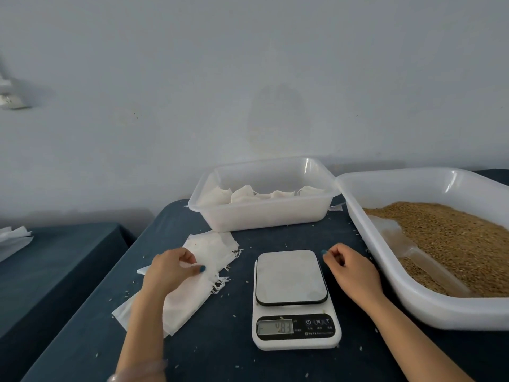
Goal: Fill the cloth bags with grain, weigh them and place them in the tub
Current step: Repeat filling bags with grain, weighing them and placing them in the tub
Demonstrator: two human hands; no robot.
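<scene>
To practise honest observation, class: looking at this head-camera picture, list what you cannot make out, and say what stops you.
Head view:
Scale display: digits blurred, reading uncertain.
Tub: frosted wall hides how many bags lie inside.
Grain tray: cut off by the right edge.
Scoop: partly buried in grain.
Right hand: curled fingers hide whether it pinches anything.
</scene>
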